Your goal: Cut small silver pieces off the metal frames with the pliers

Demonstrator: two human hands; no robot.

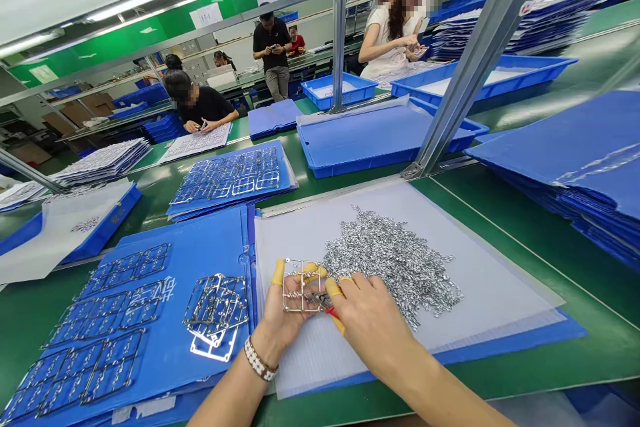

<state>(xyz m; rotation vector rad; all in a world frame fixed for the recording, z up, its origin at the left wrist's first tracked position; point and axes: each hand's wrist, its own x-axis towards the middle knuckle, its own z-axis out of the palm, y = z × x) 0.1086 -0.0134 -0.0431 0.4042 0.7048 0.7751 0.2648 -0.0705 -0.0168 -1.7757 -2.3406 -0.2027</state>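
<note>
My left hand (286, 310), with yellow finger cots, holds a silvery sprue frame (294, 310) with small shiny parts across it. In my right hand (367, 320), also wearing yellow cots, is a pair of red-handled nippers (329, 311). Their jaws reach into the frame's right side; whether they are closed on a part is too small to tell. Just beyond both hands, a heap of small silvery parts (390, 260) lies on a white sheet (320, 360). Left of my left hand, stripped and tangled frames (217, 310) are piled on a blue board (170, 340).
Rows of part-filled frames (95, 320) lie at the left, and more cover a blue stack (230, 177) farther back. A metal post (480, 67) rises from the bench beyond the sheet. Blue boards (575, 153) are stacked at right. Several people sit or stand across the bench.
</note>
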